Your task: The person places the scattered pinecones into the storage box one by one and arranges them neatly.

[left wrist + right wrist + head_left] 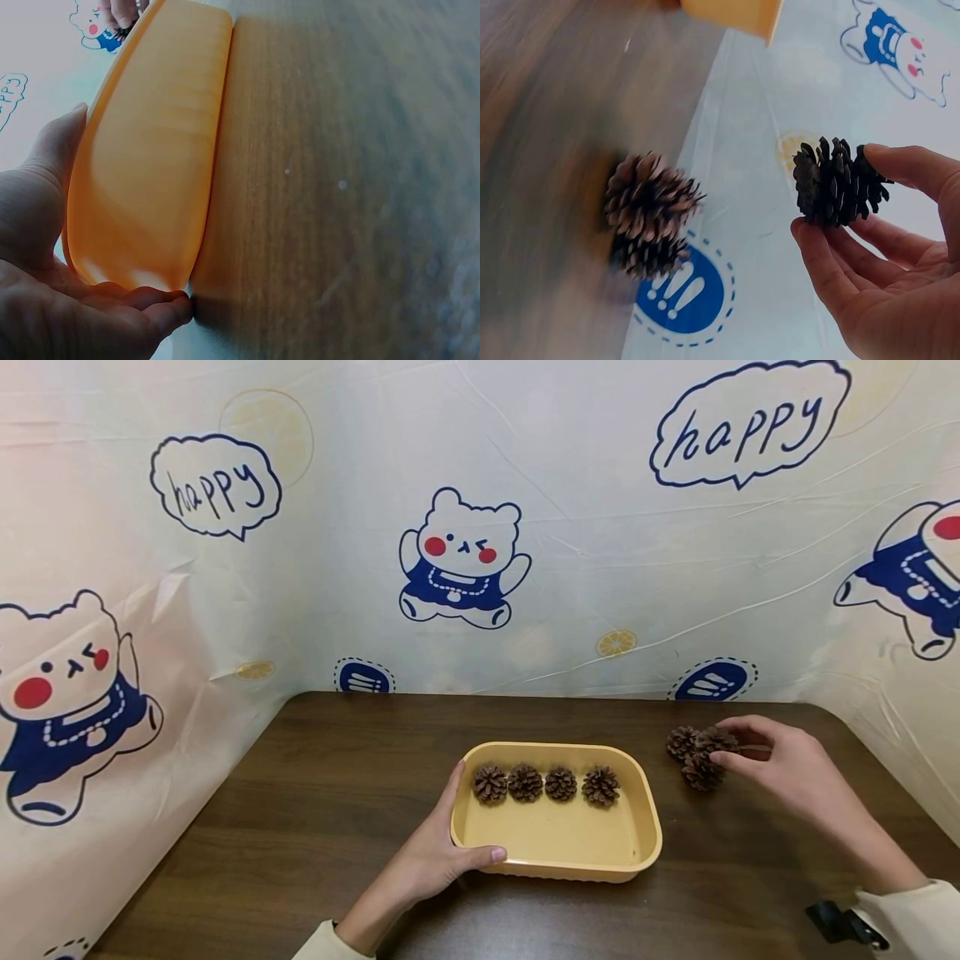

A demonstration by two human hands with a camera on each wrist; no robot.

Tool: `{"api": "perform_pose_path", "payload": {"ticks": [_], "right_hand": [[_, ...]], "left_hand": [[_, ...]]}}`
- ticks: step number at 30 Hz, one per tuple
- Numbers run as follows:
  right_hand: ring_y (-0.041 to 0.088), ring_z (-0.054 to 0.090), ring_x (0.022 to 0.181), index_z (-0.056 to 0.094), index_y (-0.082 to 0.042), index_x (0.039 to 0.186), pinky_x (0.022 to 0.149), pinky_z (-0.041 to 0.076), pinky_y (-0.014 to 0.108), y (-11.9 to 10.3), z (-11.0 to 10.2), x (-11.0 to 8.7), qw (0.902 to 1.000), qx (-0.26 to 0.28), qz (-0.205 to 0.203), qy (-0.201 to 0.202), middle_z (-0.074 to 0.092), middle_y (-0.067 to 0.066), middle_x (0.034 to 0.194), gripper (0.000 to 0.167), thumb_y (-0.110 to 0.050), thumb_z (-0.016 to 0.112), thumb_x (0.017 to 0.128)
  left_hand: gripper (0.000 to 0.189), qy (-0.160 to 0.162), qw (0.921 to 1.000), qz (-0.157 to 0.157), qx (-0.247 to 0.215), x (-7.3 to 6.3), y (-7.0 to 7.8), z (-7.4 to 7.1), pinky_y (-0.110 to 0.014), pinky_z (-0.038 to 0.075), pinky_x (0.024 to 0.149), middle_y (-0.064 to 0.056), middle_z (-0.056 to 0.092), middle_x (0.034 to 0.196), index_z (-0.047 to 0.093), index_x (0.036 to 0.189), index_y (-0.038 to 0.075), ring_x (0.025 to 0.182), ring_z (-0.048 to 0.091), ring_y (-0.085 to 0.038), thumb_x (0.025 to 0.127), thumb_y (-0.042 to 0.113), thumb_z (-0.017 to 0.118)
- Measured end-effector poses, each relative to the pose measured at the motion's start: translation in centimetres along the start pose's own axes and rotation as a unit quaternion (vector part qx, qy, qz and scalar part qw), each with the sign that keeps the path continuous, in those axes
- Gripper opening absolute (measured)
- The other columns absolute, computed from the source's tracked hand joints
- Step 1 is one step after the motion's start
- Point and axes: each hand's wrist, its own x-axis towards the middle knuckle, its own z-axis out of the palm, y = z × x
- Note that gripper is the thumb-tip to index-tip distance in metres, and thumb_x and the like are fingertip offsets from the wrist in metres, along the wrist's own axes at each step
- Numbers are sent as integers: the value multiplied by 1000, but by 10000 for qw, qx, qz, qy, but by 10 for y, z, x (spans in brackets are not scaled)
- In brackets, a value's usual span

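Observation:
A yellow plastic box (558, 837) holds several pine cones (525, 783) in a row along its far side. My left hand (433, 862) grips the box's left end, thumb over the near rim; in the left wrist view its fingers (161, 309) lie against the end wall. To the right of the box, my right hand (801, 768) pinches a pine cone (838, 184) between thumb and fingers. The right wrist view shows that cone apart from the table. Beside it, two more pine cones (651, 196) rest on the wood, close together.
The dark wooden table (322, 810) runs back to a pale printed sheet (570, 568) with bears and the word "happy". That sheet also rises along both sides of the table. A black band (843, 927) shows at the right sleeve.

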Motion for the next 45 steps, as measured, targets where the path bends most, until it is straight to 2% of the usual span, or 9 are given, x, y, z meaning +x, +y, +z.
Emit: {"api": "perform_pose_path", "payload": {"ticks": [2,8,10,13,16,18,31,39,45], "right_hand": [[50,70,109,69,-1,128,86,56,61,-5,1,-1,10000,17,-48,1,71,30,124,45,-29,80,94],[43,71,107,71,-5,126,79,55,35,-21,4,-2,9998,31,-203,45,74,25,122,46,-33,82,92],[34,73,103,72,-7,125,77,53,26,-26,6,-2,9995,40,-282,102,75,21,119,44,-33,83,91],[11,71,96,73,-8,123,74,51,16,-33,8,-3,9989,195,-400,120,76,17,116,41,-31,84,90],[-7,64,90,73,-9,122,73,51,11,-40,9,-5,9979,419,-487,79,76,15,116,38,-27,84,91],[-11,63,89,73,-8,122,73,53,12,-44,10,-7,9968,599,-531,19,75,16,116,36,-24,83,91],[-4,67,88,73,-6,119,73,58,18,-63,31,-14,9877,1002,-1194,-95,76,9,110,34,-10,85,87],[26,76,103,73,-7,121,86,62,37,-82,47,-18,9841,940,-1472,-325,76,8,118,37,-16,86,87],[28,75,106,74,-10,118,90,61,42,-98,64,-19,9774,1206,-1655,-532,76,4,117,31,-17,84,89]], "left_hand": [[132,-9,10000,-8,-16,0,0,0,-57,39,117,-30,31,167,-4,170,17,112,69,-24,79,17,92],[133,3,10000,-34,13,0,0,0,-59,38,118,-30,29,168,-4,170,17,115,68,-25,79,18,93],[133,5,10000,-32,24,0,0,0,-59,38,118,-31,29,167,-4,170,17,115,68,-25,79,18,93],[133,10,10000,-22,20,0,0,0,-59,38,118,-31,29,167,-4,170,17,115,68,-25,79,18,93],[133,6,10000,-31,22,1,-1,0,-58,38,118,-30,29,168,-4,170,17,115,68,-25,79,20,93],[133,9,10000,-29,37,2,-1,0,-58,37,119,-29,29,168,-4,170,17,115,68,-25,79,21,93],[133,-16,10000,9,3,0,-1,0,-56,39,117,-30,27,168,-4,170,17,113,68,-24,79,17,92],[133,61,9999,-32,72,3,-3,0,-57,33,121,-27,26,170,-2,170,17,121,65,-28,78,23,94],[134,52,9999,-30,98,4,-5,0,-58,33,121,-26,26,170,-3,170,17,121,65,-28,78,25,94]]}}
